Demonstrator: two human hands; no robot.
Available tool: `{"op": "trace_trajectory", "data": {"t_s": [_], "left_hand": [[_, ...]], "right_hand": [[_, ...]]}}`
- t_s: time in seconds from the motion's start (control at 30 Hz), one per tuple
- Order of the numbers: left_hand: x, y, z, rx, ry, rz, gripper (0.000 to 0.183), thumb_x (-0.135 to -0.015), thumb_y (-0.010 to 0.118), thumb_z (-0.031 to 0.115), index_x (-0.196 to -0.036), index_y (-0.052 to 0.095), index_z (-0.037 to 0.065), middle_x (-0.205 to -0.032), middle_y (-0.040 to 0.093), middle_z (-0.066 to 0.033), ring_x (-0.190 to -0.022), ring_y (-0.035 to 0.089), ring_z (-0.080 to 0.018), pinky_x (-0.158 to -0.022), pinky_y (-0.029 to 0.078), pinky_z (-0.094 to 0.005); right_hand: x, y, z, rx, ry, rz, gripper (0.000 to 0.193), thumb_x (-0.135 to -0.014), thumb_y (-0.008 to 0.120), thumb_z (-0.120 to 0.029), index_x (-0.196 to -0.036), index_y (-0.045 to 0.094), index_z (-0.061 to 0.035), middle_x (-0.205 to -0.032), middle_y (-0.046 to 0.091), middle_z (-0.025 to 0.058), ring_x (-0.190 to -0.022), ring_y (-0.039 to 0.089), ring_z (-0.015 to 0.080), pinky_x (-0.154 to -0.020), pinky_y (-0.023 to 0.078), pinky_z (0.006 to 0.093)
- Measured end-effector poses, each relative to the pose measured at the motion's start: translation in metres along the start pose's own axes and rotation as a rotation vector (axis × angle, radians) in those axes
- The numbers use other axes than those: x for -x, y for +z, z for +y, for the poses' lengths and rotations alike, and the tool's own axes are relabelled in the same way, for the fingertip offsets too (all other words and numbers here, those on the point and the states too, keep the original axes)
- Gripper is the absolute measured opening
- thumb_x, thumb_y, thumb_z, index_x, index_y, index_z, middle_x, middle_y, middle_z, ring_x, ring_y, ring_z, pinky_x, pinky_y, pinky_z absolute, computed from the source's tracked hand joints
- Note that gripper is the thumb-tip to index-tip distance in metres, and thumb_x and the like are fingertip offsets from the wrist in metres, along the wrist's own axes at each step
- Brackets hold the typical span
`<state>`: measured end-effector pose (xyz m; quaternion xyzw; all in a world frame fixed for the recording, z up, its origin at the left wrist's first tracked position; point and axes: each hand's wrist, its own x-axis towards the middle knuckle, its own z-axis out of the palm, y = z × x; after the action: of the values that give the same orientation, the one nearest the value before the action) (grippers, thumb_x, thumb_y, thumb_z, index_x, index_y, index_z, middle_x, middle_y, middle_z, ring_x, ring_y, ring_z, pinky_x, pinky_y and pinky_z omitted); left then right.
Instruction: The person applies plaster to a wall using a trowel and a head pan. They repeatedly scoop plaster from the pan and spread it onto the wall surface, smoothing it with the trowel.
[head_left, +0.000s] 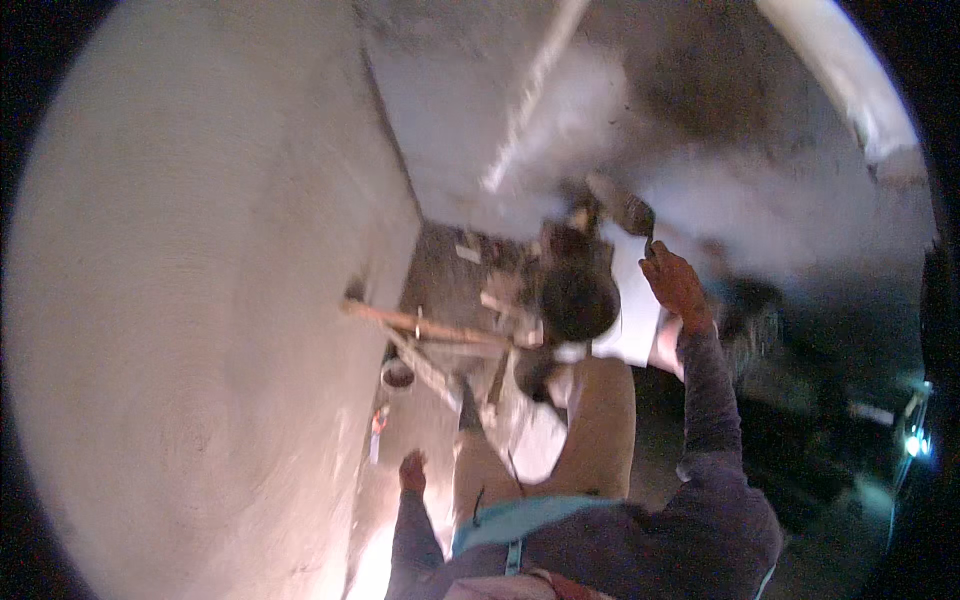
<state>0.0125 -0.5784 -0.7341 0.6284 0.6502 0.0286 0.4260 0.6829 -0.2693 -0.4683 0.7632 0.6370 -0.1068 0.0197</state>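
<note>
My right hand (676, 285) is raised ahead of me, its fingers closed round the handle of a trowel (630, 212). The trowel's dark, mortar-smeared blade points up and to the left, near the wall (590, 90) in front; whether it touches the wall I cannot tell. Below and left of the blade is a dark round bucket or pan (580, 300). My left hand (413, 470) hangs low at my left side, apart from other things; its fingers are too small and blurred to make out.
A large pale plastered wall (200, 300) rises close on my left. Wooden planks (430, 325) cross in front of my legs, beside a small round container (397, 375) on the floor. A bright lamp (915, 445) shines at the far right. Dark wet patches mark the front wall.
</note>
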Motion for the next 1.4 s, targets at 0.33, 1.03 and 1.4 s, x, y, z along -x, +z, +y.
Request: {"op": "trace_trajectory", "data": {"t_s": [0.33,1.03,1.4], "left_hand": [[0.005,-0.008,-0.005,0.601,-0.519,-0.137,0.051,-0.105,0.057,0.048,-0.138,0.059,0.009,-0.124,0.071,-0.0106,-0.108,0.071,-0.0248,-0.084,0.055,-0.0382],[-0.065,-0.024,0.025,0.482,-0.272,-0.119,0.033,-0.107,0.055,0.026,-0.128,0.066,0.002,-0.109,0.075,-0.0159,-0.096,0.075,-0.0236,-0.086,0.059,-0.0346],[-0.042,-0.014,0.024,0.871,-0.203,0.104,0.033,-0.104,0.057,0.022,-0.127,0.065,-0.001,-0.117,0.071,-0.0152,-0.101,0.071,-0.0242,-0.086,0.060,-0.0364]], "right_hand": [[0.063,0.358,0.070,0.007,0.210,-0.161,0.029,-0.093,0.061,-0.029,-0.090,0.072,-0.0022,-0.081,0.073,0.0182,-0.072,0.073,0.0378,-0.064,0.059,0.0534],[0.137,0.081,-0.026,-0.702,-0.035,-0.112,0.039,-0.094,0.076,-0.027,-0.121,0.064,-0.0009,-0.088,0.069,0.0069,-0.067,0.064,0.0140,-0.057,0.053,0.0333],[-0.117,-0.133,-0.120,-0.876,-0.450,-0.887,0.033,-0.101,0.063,-0.033,-0.115,0.068,-0.0032,-0.086,0.065,0.0045,-0.066,0.063,0.0136,-0.051,0.053,0.0274]]}}
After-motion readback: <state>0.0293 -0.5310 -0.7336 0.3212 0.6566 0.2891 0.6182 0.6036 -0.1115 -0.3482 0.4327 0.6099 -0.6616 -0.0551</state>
